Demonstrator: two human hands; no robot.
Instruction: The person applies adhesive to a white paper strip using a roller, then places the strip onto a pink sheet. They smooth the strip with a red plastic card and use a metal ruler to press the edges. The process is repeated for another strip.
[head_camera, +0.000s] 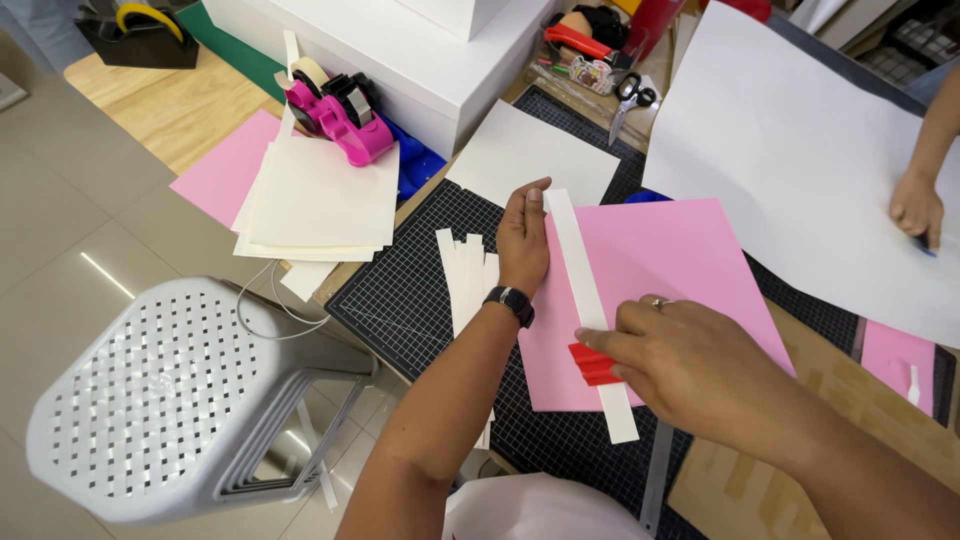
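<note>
Right hand closed around a small red scraper, ridged and plastic-looking, pinched between thumb and fingers and pressed flat onto the lower part of a long white paper strip. Ring on one finger. Left hand open and flat, fingers together, palm down, holding nothing but pinning the left edge of a pink sheet just beside the strip's upper end; black watch on the wrist. Strip matte, narrow, straight-edged, lying slantwise down the pink sheet, lower end hanging past the sheet's bottom edge. Pink sheet smooth card, rectangular, resting on a black cutting mat with a fine white grid, near the front edge of the wooden tabletop. More white strips fanned on the mat, partly hidden under the left wrist.

Further out: stack of cream sheets over another pink sheet toward the left edge, a glossy pink tape dispenser on top; white boxes at the back; scissors behind the mat. Large white sheet across the right side, overlapping the pink sheet's far corner, with another person's hand on it, gripping something small and blue, possibly a tool, too hidden to tell. Grey perforated plastic stool on the tiled floor to the left.
</note>
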